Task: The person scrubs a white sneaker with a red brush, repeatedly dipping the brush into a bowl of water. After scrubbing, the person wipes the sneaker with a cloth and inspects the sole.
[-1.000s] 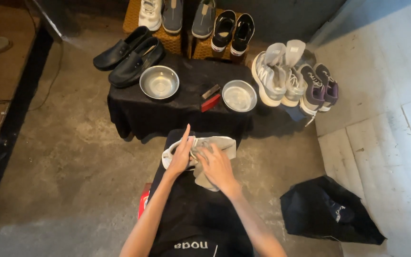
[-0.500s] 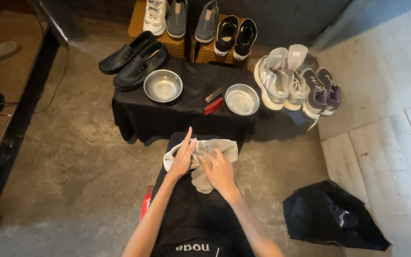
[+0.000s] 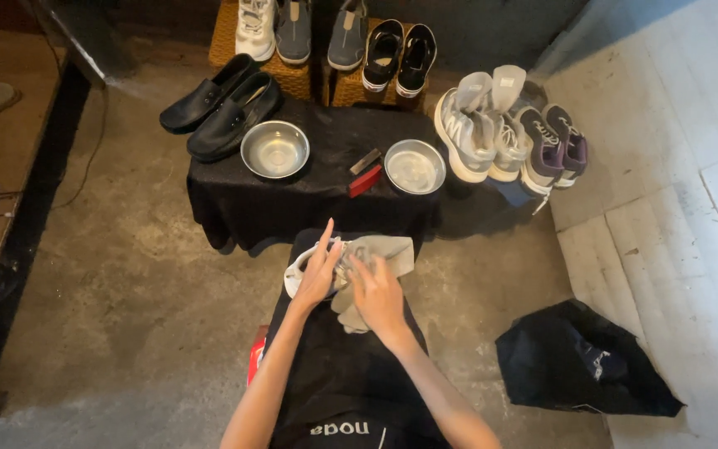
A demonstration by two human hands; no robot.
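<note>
Resting under both hands — left hand (image 3: pixel 317 278), right hand (image 3: pixel 378 295) — grey cloth (image 3: pixel 386 251).

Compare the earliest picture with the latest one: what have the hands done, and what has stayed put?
Little changed. The right hand shifted slightly on the grey cloth, still pressing it to the white shoe. The left hand stays on the shoe, one finger raised. The two bowls, brush and rows of shoes stayed where they were; only the camera swayed.
</note>
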